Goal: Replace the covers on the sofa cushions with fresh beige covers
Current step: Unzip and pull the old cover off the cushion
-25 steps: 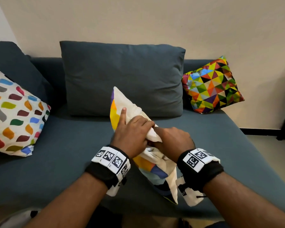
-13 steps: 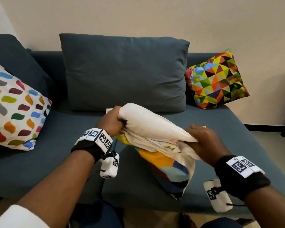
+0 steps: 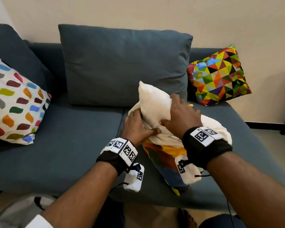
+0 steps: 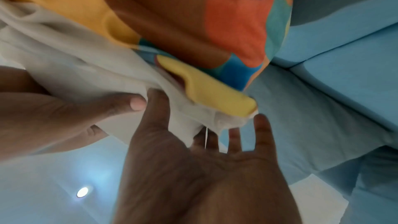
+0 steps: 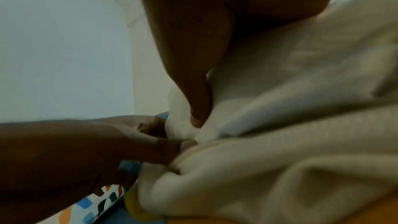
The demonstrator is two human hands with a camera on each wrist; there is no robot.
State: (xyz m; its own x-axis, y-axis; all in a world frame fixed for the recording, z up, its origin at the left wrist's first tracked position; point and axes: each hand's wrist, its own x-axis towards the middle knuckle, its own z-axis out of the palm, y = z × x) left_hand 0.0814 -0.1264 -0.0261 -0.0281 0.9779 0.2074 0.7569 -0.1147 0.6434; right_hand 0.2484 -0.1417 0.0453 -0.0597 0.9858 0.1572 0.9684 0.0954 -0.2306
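Note:
A white cushion insert [image 3: 153, 102] sticks up out of a colourful patterned cover [image 3: 164, 162] on the right sofa seat. The cover's pale lining is bunched round the insert's middle. My left hand [image 3: 139, 127] pinches the bunched cover edge [image 4: 183, 122] between thumb and fingers at the insert's left side. My right hand [image 3: 179, 116] grips the insert from the right, with its thumb [image 5: 193, 83] pressed into the white fabric. The insert's lower part is hidden inside the cover.
A large dark blue back cushion [image 3: 122, 65] leans against the wall behind. A dotted cushion [image 3: 15, 102] lies at the left and a triangle-patterned cushion [image 3: 219, 74] at the back right. The blue sofa seat [image 3: 64, 145] stretches to the left.
The cushion has gone from lying across between my spread hands to standing upright on the right seat. Both hands have moved together at the cover's opening, and more white insert shows.

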